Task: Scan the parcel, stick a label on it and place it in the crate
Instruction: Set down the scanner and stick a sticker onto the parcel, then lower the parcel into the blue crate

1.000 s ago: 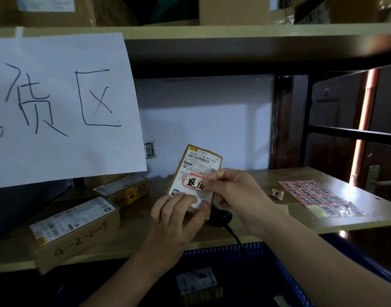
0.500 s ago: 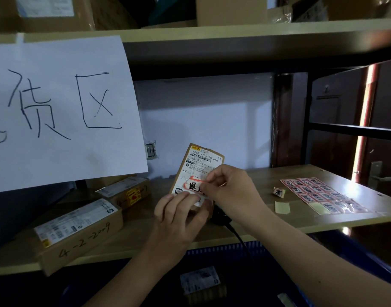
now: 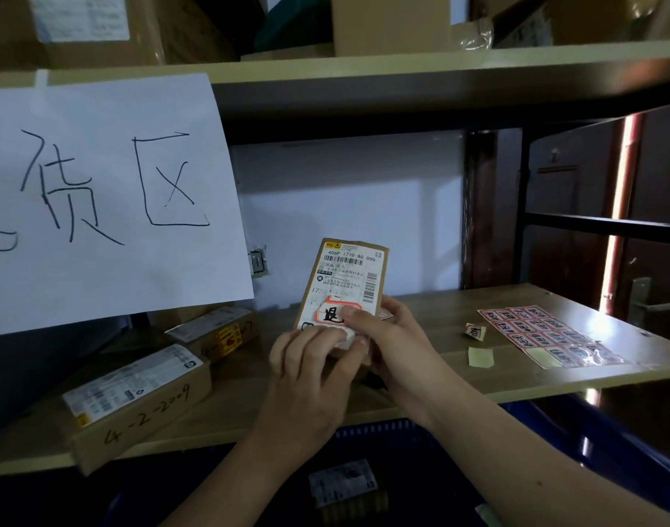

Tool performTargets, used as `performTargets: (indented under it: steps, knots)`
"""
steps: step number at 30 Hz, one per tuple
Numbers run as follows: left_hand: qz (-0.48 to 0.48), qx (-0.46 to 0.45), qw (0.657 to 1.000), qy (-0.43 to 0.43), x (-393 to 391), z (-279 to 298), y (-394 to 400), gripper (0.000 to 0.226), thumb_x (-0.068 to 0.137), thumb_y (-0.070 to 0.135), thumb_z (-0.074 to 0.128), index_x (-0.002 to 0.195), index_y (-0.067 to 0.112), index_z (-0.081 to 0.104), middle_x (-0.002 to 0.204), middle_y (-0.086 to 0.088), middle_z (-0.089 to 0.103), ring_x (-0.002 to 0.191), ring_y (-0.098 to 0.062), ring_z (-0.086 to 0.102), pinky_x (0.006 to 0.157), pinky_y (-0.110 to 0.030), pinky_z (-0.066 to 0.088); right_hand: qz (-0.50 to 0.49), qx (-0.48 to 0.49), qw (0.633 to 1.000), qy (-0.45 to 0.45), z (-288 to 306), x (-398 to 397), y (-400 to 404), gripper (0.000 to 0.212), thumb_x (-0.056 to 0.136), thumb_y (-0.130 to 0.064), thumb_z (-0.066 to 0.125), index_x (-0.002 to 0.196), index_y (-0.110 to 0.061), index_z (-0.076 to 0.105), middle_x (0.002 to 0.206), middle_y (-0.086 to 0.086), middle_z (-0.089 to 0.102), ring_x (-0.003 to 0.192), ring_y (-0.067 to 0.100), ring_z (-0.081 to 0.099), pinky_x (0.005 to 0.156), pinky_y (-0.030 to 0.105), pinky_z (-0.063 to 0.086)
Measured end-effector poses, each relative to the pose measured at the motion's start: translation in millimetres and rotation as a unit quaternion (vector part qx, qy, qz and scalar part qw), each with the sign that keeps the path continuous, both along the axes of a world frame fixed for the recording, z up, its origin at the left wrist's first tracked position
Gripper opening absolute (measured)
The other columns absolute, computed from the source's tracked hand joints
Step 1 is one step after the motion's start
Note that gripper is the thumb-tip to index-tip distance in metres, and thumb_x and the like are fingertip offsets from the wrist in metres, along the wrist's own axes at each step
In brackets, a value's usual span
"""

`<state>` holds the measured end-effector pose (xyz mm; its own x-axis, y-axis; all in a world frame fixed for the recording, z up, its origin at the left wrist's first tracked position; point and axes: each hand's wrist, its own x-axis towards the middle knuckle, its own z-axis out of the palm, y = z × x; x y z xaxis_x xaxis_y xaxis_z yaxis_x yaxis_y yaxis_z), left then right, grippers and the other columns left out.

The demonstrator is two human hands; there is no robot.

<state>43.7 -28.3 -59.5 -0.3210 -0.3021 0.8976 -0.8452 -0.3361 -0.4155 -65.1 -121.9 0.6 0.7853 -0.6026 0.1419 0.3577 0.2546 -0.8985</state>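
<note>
Both hands [image 3: 314, 370] grip the parcel [image 3: 345, 283], thumb pressing its label [image 3: 335, 313].

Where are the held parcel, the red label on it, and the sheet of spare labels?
held parcel [image 3: 346, 271], head view, on its white shipping slip.
red label [image 3: 331, 313], head view, on its printed character.
sheet of spare labels [image 3: 542, 330], head view, mid-sheet.
</note>
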Motion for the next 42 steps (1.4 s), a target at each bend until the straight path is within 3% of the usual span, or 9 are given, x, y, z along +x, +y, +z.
performTargets:
  steps: [5, 9, 11, 13, 19, 23, 28, 34, 42]
  knots:
    - [-0.148, 0.065, 0.957, 0.241, -17, 13, 19, 0.060, 0.077, 0.036, 0.064, 0.129, 0.017, 0.041, 0.129, -0.004, 0.040, 0.123, -0.010, 0.041, 0.106, -0.016, 0.035, -0.019, -0.039, 0.999, -0.023, -5, -8, -8, 0.068, 0.080, -0.009, 0.079, 0.135, -0.028, 0.044, 0.114, 0.006, 0.076, 0.102, 0.028, 0.074, 0.097, 0.053, 0.053]
    - [-0.254, 0.054, 0.770, 0.583, -29, 48, 20, 0.082, 0.075, 0.058, 0.069, 0.141, 0.038, 0.026, 0.137, 0.013, 0.039, 0.122, 0.000, 0.047, 0.081, 0.002, 0.041, 0.002, -0.107, 0.994, -0.024, -10, -13, -4, 0.064, 0.083, -0.008, 0.075, 0.137, -0.027, 0.047, 0.118, 0.003, 0.075, 0.107, 0.022, 0.072, 0.096, 0.044, 0.055]
    - [-0.327, 0.089, 0.674, 0.656, -21, 54, 17, 0.095, 0.065, 0.055, 0.069, 0.148, 0.039, 0.025, 0.136, 0.016, 0.053, 0.113, -0.003, 0.061, 0.076, -0.009, 0.052, 0.010, -0.126, 0.991, -0.034, -11, -14, -2, 0.060, 0.085, -0.006, 0.072, 0.136, -0.026, 0.048, 0.120, 0.004, 0.074, 0.109, 0.022, 0.071, 0.091, 0.038, 0.058]
    - [-0.362, 0.098, 0.637, 0.673, -16, 54, 16, 0.090, 0.065, 0.048, 0.071, 0.146, 0.036, 0.035, 0.128, 0.014, 0.065, 0.111, -0.007, 0.066, 0.079, -0.021, 0.057, 0.012, -0.139, 0.989, -0.045, -12, -15, -2, 0.057, 0.087, -0.005, 0.070, 0.136, -0.024, 0.049, 0.122, 0.006, 0.073, 0.110, 0.021, 0.070, 0.086, 0.034, 0.059]
    - [-0.360, 0.084, 0.631, 0.682, -29, 51, 16, 0.064, 0.076, 0.041, 0.063, 0.138, 0.033, 0.048, 0.121, 0.015, 0.068, 0.102, 0.001, 0.068, 0.071, -0.013, 0.054, -0.046, -0.203, 0.978, -0.032, -16, -15, 2, 0.025, 0.093, -0.019, 0.066, 0.113, -0.033, 0.062, 0.113, 0.001, 0.075, 0.102, 0.017, 0.073, 0.088, 0.039, 0.060]
    - [-0.320, 0.106, 0.622, 0.707, -31, 50, 20, 0.052, 0.076, 0.051, 0.056, 0.127, 0.049, 0.048, 0.111, 0.025, 0.068, 0.095, 0.004, 0.069, 0.071, -0.016, 0.056, -0.050, -0.206, 0.977, -0.026, -19, -17, -1, 0.027, 0.093, -0.024, 0.065, 0.120, -0.025, 0.063, 0.113, 0.003, 0.076, 0.100, 0.020, 0.074, 0.089, 0.043, 0.059]
    - [-0.268, 0.196, 0.618, 0.712, -22, 51, 26, 0.070, 0.078, 0.032, 0.076, 0.135, 0.052, 0.041, 0.118, 0.026, 0.066, 0.109, -0.002, 0.065, 0.085, -0.022, 0.056, -0.058, -0.211, 0.975, -0.022, -23, -20, -3, 0.024, 0.095, -0.030, 0.060, 0.119, -0.026, 0.062, 0.115, 0.004, 0.075, 0.100, 0.019, 0.074, 0.086, 0.039, 0.060]
    - [-0.312, 0.177, 0.597, 0.717, -11, 53, 26, 0.079, 0.065, 0.028, 0.081, 0.134, 0.048, 0.047, 0.118, 0.019, 0.070, 0.115, -0.005, 0.064, 0.100, -0.034, 0.050, -0.030, -0.293, 0.956, -0.001, -17, -24, -5, 0.041, 0.091, -0.024, 0.070, 0.128, -0.032, 0.054, 0.123, -0.006, 0.071, 0.113, 0.010, 0.066, 0.089, 0.026, 0.056]
    - [-0.283, 0.105, 0.609, 0.734, -26, 56, 22, 0.065, 0.070, 0.051, 0.064, 0.131, 0.031, 0.052, 0.118, 0.007, 0.071, 0.092, -0.005, 0.072, 0.075, -0.027, 0.060, -0.024, -0.297, 0.954, -0.037, -23, -27, 2, 0.041, 0.100, -0.026, 0.054, 0.140, -0.025, 0.045, 0.129, 0.002, 0.067, 0.113, 0.017, 0.068, 0.092, 0.038, 0.057]
